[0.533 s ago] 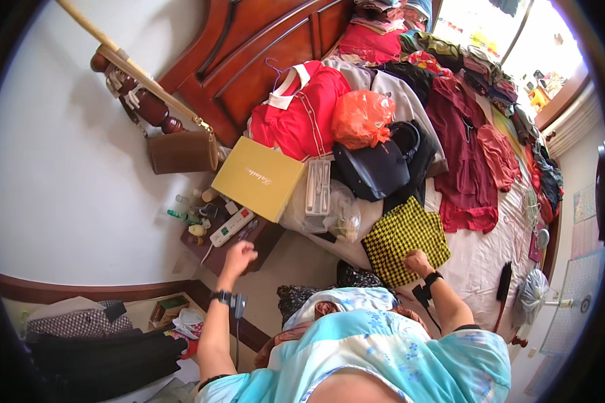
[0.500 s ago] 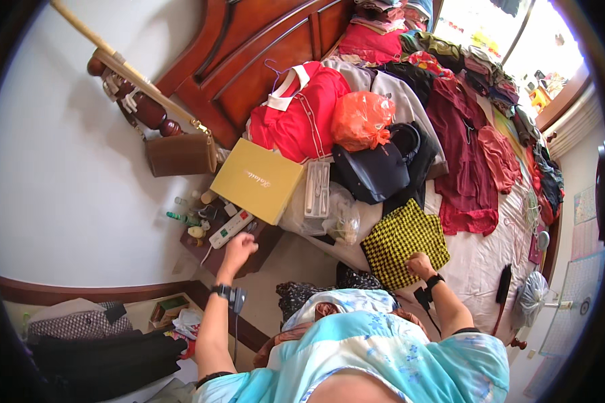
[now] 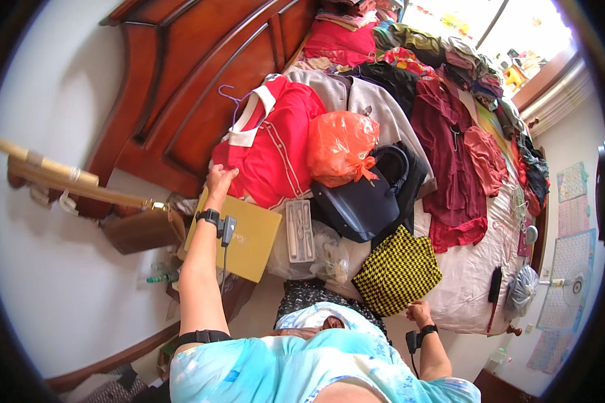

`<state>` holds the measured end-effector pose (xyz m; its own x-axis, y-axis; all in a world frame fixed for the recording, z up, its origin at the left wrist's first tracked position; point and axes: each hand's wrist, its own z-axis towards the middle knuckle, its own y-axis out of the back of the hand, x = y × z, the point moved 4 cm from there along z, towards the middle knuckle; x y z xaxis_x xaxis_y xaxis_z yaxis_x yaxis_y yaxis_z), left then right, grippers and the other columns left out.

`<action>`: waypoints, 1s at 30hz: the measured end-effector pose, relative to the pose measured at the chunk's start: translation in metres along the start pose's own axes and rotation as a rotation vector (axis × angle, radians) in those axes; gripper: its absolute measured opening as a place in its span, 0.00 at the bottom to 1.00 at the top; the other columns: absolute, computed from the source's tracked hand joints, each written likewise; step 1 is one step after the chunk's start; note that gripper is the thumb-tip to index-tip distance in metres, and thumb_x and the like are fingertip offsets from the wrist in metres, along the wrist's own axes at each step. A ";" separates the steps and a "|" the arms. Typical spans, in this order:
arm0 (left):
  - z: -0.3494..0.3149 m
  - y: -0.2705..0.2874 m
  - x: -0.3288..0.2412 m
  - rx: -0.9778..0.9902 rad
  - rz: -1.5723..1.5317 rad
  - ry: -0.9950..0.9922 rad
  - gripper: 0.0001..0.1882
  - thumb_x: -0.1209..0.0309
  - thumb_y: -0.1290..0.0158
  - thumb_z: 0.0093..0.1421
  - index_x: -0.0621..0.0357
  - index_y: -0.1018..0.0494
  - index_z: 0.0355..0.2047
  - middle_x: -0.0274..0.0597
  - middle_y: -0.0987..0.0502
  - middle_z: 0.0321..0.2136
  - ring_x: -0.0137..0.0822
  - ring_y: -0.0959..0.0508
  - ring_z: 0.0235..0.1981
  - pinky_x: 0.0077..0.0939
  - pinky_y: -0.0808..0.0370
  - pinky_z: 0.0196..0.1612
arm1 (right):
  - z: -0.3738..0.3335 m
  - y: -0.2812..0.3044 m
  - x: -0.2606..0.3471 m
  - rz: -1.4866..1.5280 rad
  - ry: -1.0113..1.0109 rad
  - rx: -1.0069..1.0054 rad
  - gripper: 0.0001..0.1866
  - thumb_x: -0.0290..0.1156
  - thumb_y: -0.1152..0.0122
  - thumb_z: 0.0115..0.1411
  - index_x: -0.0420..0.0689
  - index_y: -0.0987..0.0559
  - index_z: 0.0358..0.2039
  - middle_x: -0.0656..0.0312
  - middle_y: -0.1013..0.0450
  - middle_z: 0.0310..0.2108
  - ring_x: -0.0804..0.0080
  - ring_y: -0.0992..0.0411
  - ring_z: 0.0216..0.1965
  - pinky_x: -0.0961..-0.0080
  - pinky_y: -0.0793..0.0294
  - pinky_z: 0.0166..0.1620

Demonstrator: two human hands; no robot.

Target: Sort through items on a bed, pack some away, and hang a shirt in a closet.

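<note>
My left hand (image 3: 220, 181) is stretched out to the lower left edge of a red garment (image 3: 282, 144) with a white collar, on a purple hanger (image 3: 234, 101). Its fingers are apart at the sleeve cloth, and no firm hold shows. Under that forearm lies a flat gold box (image 3: 245, 235), partly covered by the arm. My right hand (image 3: 419, 313) is closed, just off the near edge of a yellow and black houndstooth bag (image 3: 398, 271). Whatever it may hold is hidden. A dark blue handbag (image 3: 357, 207) lies between, with an orange plastic bag (image 3: 343, 148) against it.
A clear case of white utensils (image 3: 300, 232) rests beside the gold box. Maroon clothing (image 3: 444, 148) and piled clothes cover the bed's far side. The wooden headboard (image 3: 181, 80) rises behind. A brown bag (image 3: 144, 230) hangs at the left wall. A bagged fan (image 3: 523, 292) stands right.
My left hand has moved from beside the power strip, up past the gold box to the red garment. My right hand has drawn back from the houndstooth bag. The view has shifted.
</note>
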<state>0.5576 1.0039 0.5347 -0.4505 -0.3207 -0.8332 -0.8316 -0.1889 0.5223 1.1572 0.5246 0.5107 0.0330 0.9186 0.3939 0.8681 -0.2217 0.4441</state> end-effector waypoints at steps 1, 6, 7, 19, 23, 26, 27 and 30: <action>0.024 -0.004 0.003 -0.003 0.072 0.016 0.38 0.59 0.34 0.44 0.73 0.35 0.49 0.58 0.24 0.42 0.46 0.24 0.45 0.34 0.29 0.49 | -0.002 -0.004 0.003 0.004 -0.012 -0.011 0.07 0.24 0.43 0.55 0.35 0.26 0.22 0.57 0.31 0.14 0.69 0.32 0.13 0.73 0.34 0.15; 0.074 -0.029 -0.025 0.010 0.122 -0.007 0.42 0.63 0.34 0.44 0.72 0.40 0.56 0.61 0.30 0.50 0.48 0.28 0.51 0.33 0.31 0.51 | -0.003 -0.033 0.042 0.093 0.092 0.024 0.08 0.27 0.45 0.54 0.35 0.27 0.23 0.58 0.30 0.15 0.71 0.33 0.13 0.77 0.36 0.16; 0.080 -0.032 -0.035 0.008 0.187 -0.010 0.42 0.64 0.34 0.43 0.71 0.39 0.55 0.61 0.30 0.50 0.48 0.28 0.51 0.32 0.31 0.51 | 0.003 -0.038 0.052 0.129 0.117 0.028 0.08 0.27 0.45 0.53 0.35 0.28 0.22 0.59 0.31 0.14 0.72 0.34 0.13 0.77 0.38 0.16; 0.044 -0.079 -0.069 0.264 -0.086 -0.393 0.13 0.72 0.43 0.50 0.63 0.27 0.36 0.54 0.22 0.30 0.48 0.20 0.32 0.36 0.25 0.34 | -0.027 -0.163 0.349 -0.077 0.634 0.208 0.07 0.30 0.42 0.56 0.38 0.24 0.29 0.67 0.31 0.20 0.81 0.33 0.20 0.83 0.32 0.23; -0.048 -0.082 -0.130 0.337 0.089 -0.764 0.12 0.68 0.44 0.52 0.56 0.26 0.37 0.44 0.23 0.28 0.44 0.22 0.32 0.38 0.26 0.34 | -0.069 -0.240 0.416 -0.018 0.759 0.435 0.13 0.37 0.39 0.57 0.38 0.23 0.33 0.68 0.29 0.24 0.82 0.33 0.24 0.83 0.32 0.28; -0.090 -0.090 -0.140 0.405 0.098 -0.831 0.15 0.71 0.43 0.50 0.60 0.28 0.39 0.49 0.25 0.28 0.51 0.24 0.31 0.42 0.28 0.36 | -0.090 -0.293 0.446 0.229 0.692 0.651 0.16 0.40 0.40 0.58 0.40 0.25 0.38 0.68 0.29 0.27 0.82 0.33 0.26 0.84 0.31 0.29; -0.101 -0.091 -0.141 0.415 0.090 -0.845 0.16 0.72 0.43 0.50 0.60 0.29 0.40 0.50 0.25 0.28 0.52 0.24 0.32 0.43 0.29 0.36 | -0.090 -0.306 0.452 0.319 0.676 0.736 0.15 0.40 0.39 0.58 0.41 0.25 0.37 0.67 0.29 0.26 0.82 0.33 0.24 0.84 0.31 0.28; -0.117 -0.080 -0.141 0.405 -0.038 -0.729 0.20 0.70 0.41 0.49 0.62 0.31 0.42 0.51 0.27 0.32 0.53 0.26 0.35 0.43 0.30 0.39 | -0.087 -0.310 0.453 0.373 0.670 0.400 0.11 0.37 0.40 0.56 0.42 0.26 0.32 0.66 0.29 0.22 0.80 0.33 0.19 0.83 0.33 0.23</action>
<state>0.7258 0.9553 0.6314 -0.4017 0.3866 -0.8302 -0.8402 0.2051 0.5020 0.8605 0.9809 0.6214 0.1612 0.3943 0.9047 0.9718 -0.2233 -0.0759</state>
